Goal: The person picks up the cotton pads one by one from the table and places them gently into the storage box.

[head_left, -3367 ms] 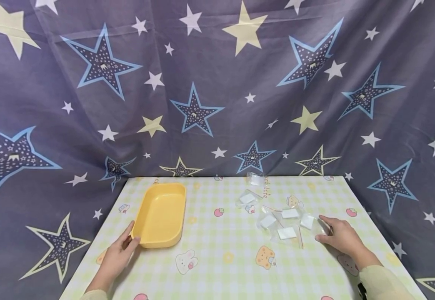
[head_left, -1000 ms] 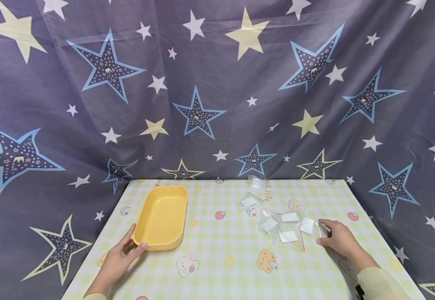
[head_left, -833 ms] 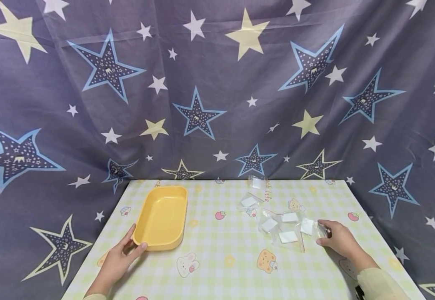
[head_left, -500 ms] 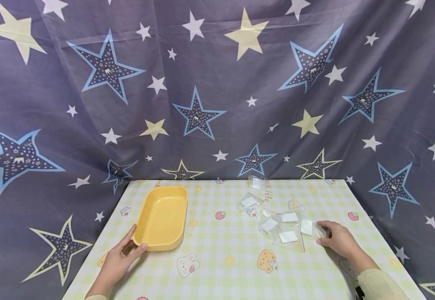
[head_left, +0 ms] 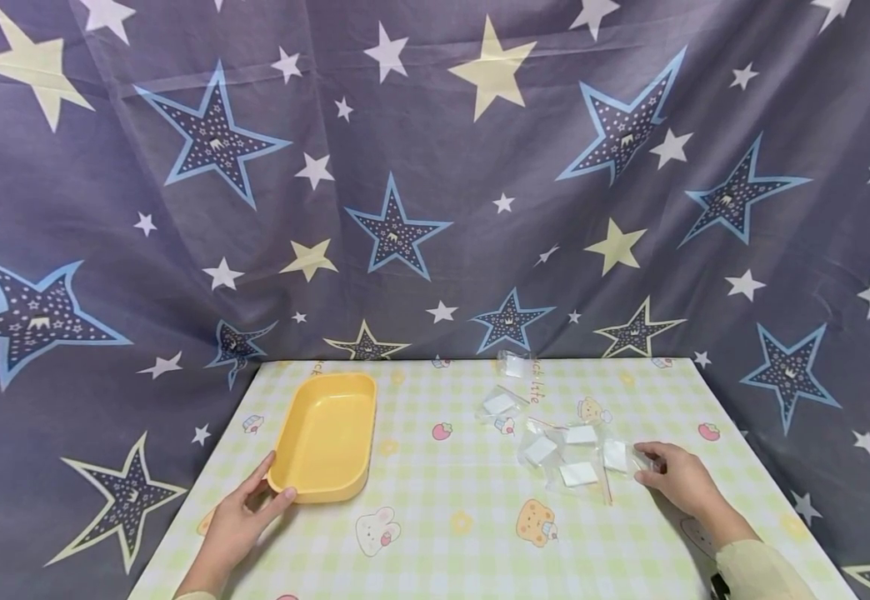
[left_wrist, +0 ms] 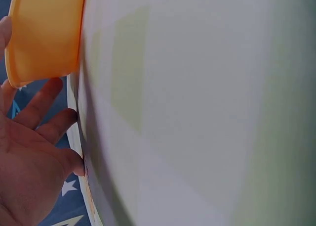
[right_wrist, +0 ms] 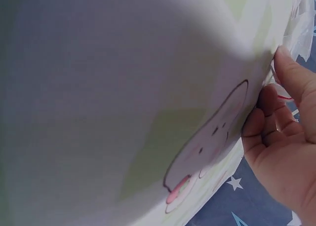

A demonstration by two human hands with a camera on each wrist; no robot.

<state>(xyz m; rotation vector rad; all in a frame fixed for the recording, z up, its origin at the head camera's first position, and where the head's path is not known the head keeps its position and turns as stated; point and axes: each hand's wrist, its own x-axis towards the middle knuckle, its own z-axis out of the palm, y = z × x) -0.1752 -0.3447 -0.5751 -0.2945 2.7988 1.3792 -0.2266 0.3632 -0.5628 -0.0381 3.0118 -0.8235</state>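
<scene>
On the left of the table stands a shallow yellow tray (head_left: pixel 327 437) with nothing in it. My left hand (head_left: pixel 234 521) holds its near-left corner between thumb and fingers, and the lower fingers spread loosely below the tray (left_wrist: pixel 47 35) in the left wrist view. To the right lie several small clear zip bags, each with a white rectangular piece inside. My right hand (head_left: pixel 678 477) pinches the outer end of the rightmost zip bag (head_left: pixel 615 457) between thumb and fingers. In the right wrist view, clear plastic (right_wrist: pixel 302 33) shows beyond the thumb, and the fingers curl close over the table.
Other zip bags lie farther back, one bag (head_left: pixel 499 404) behind the cluster and another bag (head_left: pixel 514 365) at the table's far edge. The table (head_left: pixel 435 533) has a green checked cover with printed animals. A dark star-patterned curtain (head_left: pixel 435 167) hangs behind and at both sides.
Since the earliest frame, the left thumb has shifted along the tray's near rim. The right fingers have moved slightly at the bag's end, and the head view has tilted a little. The tray stays put.
</scene>
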